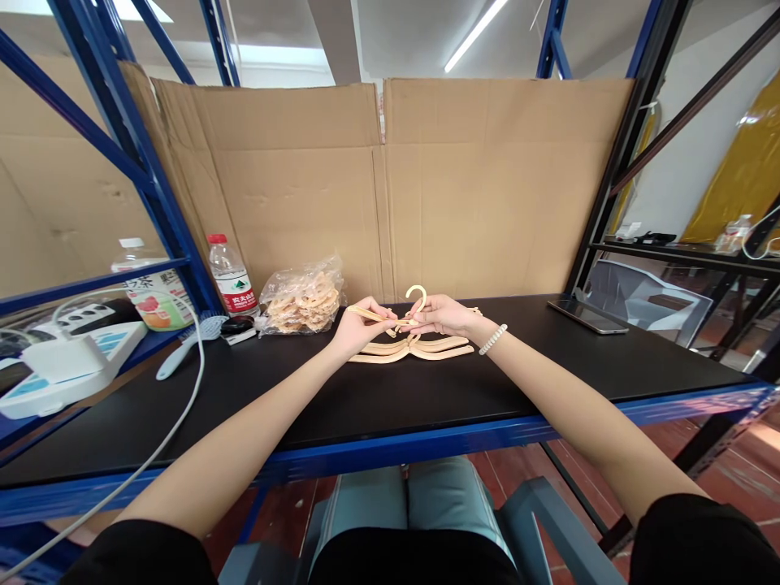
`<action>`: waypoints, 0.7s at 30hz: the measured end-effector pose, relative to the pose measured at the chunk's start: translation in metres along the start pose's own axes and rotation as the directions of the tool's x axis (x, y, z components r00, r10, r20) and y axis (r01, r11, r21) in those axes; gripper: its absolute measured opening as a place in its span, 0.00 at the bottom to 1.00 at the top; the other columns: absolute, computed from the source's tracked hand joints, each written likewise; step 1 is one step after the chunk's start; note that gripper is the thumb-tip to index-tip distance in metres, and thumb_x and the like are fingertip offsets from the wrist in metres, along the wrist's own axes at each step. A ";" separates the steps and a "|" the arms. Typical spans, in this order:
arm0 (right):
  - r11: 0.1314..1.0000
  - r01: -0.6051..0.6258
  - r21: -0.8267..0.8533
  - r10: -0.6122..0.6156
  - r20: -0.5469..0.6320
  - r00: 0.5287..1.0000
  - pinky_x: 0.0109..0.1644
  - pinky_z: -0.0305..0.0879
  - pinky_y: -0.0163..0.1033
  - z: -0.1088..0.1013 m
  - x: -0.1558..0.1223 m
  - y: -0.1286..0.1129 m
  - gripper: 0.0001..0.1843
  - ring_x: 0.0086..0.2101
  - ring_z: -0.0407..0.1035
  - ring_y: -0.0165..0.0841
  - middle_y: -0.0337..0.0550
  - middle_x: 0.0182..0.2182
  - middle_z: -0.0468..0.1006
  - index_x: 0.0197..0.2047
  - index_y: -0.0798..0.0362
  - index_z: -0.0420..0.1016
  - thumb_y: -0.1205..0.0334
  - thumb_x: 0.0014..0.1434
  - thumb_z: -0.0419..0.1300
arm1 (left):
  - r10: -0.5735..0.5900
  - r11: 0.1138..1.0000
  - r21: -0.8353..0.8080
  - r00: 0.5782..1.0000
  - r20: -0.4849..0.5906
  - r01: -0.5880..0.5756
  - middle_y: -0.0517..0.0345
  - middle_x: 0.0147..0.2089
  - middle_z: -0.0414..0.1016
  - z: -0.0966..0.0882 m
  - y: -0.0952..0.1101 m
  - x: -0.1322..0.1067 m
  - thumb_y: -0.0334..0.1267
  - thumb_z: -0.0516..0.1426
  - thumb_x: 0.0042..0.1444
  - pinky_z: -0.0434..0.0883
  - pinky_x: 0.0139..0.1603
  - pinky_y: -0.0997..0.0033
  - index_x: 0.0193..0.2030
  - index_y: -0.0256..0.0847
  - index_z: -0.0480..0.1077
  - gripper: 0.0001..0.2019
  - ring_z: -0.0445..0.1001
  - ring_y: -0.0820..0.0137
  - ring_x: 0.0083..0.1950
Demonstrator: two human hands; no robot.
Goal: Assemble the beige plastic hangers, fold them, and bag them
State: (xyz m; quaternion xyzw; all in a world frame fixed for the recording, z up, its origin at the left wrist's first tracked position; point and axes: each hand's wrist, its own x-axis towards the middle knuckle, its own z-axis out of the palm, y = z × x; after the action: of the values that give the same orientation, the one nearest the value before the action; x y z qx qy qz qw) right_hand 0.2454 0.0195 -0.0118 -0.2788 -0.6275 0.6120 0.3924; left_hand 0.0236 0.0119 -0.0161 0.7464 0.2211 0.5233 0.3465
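Observation:
Both my hands are together above the black tabletop (487, 390), at a small cream-coloured hanger (418, 294) whose curved hook points up. My left hand (364, 327) pinches the hanger's left arm. Fingers of my right hand (444, 315) close around the base of the hook and the middle joint; they partly hide it. Just below, several similar cream hangers (409, 351) lie on the table with their arms spread to both sides.
At the back left are a clear bag of beige pieces (305, 302), a red-capped water bottle (231, 276) and a white brush (188, 345). A phone (586, 316) lies at the right. Cardboard panels (505, 187) stand behind. A white cable (183, 422) crosses the left edge.

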 end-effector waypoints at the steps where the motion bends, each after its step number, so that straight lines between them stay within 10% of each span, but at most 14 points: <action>1: 1.000 0.005 -0.006 -0.005 -0.007 1.000 0.52 0.74 0.44 0.000 0.000 0.000 0.13 0.40 0.79 0.38 0.48 0.35 0.82 0.36 0.59 0.73 0.65 0.50 0.71 | 0.005 1.000 0.003 1.000 0.001 -0.005 0.52 0.33 0.78 0.000 0.000 0.000 0.42 0.69 0.44 0.76 0.39 0.64 0.26 0.37 0.65 0.17 0.79 0.64 0.36; 21: 0.974 0.174 -0.147 -0.203 -0.216 0.955 0.34 0.73 0.33 0.022 0.004 0.007 0.08 0.26 0.76 0.29 0.36 0.22 0.77 0.30 0.56 0.69 0.73 0.50 0.65 | 0.054 0.995 0.087 0.999 -0.008 -0.053 0.52 0.33 0.78 0.008 0.005 -0.005 0.43 0.68 0.46 0.74 0.37 0.66 0.25 0.39 0.63 0.17 0.78 0.66 0.36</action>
State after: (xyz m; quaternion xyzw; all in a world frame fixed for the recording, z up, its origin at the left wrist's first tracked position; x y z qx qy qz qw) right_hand 0.2240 0.0115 -0.0167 -0.3106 -0.6392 0.4944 0.5005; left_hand 0.0291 0.0030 -0.0169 0.7636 0.2255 0.5263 0.2984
